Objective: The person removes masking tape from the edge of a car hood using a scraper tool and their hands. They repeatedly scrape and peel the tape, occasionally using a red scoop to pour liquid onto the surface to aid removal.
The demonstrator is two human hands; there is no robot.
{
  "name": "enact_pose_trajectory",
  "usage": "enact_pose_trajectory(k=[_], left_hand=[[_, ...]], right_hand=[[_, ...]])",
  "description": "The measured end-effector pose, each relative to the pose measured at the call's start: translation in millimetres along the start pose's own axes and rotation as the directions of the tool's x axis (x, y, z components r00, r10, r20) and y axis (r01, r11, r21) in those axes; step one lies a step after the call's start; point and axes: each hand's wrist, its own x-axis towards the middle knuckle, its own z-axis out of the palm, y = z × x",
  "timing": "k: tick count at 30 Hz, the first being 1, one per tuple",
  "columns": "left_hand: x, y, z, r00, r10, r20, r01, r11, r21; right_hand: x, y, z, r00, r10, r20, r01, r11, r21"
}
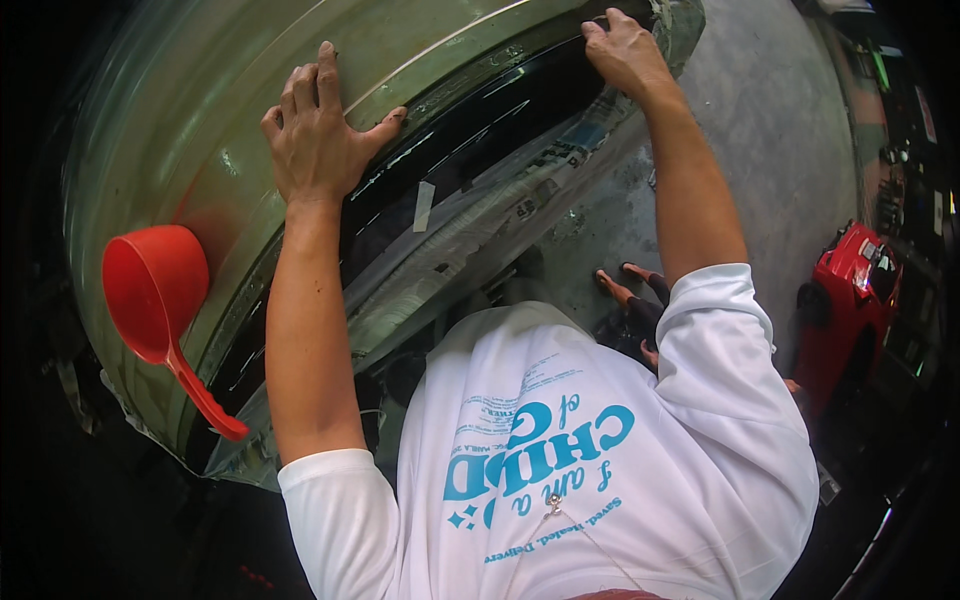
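Observation:
A wet, greenish curved car panel (230,130) spreads across the upper left. My left hand (325,150) lies on it with fingers spread and thumb stretched out, holding nothing. Farther right, my right hand (622,55) is at the panel's edge, beside a dark glossy strip (500,110). Its fingers are curled in, and whatever they grip, if anything, is too small to make out. Below the strip hangs clear plastic sheeting with printed paper (520,190), and a piece of pale tape (423,205) sticks there.
A red plastic dipper (150,290) sits on the panel left of my left forearm, its handle toward me. Another person's legs (625,295) show on the grey concrete floor (760,140). A red car (850,290) stands at the right.

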Motion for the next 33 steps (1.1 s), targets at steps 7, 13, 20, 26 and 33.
enact_pose_trajectory(k=[7, 13, 20, 26, 33], left_hand=[[2.0, 3.7, -2.4, 0.998, -0.011, 0.059, 0.01, 1.0, 0.008], [-1.9, 2.3, 0.6, 0.998, -0.024, 0.052, 0.024, 1.0, 0.0], [-2.9, 3.5, -2.8, 0.997, -0.007, 0.071, 0.004, 0.999, 0.036], [2.4, 3.3, -2.5, 0.998, -0.004, 0.059, 0.002, 1.0, 0.031], [-0.6, 5.7, -3.5, 0.997, -0.016, 0.076, 0.013, 0.999, 0.039]], right_hand=[[20.2, 27.2, 1.6, 0.988, -0.104, -0.112, 0.101, 0.994, -0.03], [9.4, 16.2, -5.4, 0.98, -0.18, -0.084, 0.177, 0.983, -0.044], [-15.0, -5.5, -1.8, 0.965, -0.26, -0.011, 0.259, 0.964, -0.053], [8.7, 29.5, 1.6, 0.948, -0.231, -0.221, 0.236, 0.972, -0.004], [-3.5, 1.4, -16.0, 0.997, -0.075, 0.028, 0.076, 0.996, -0.039]])
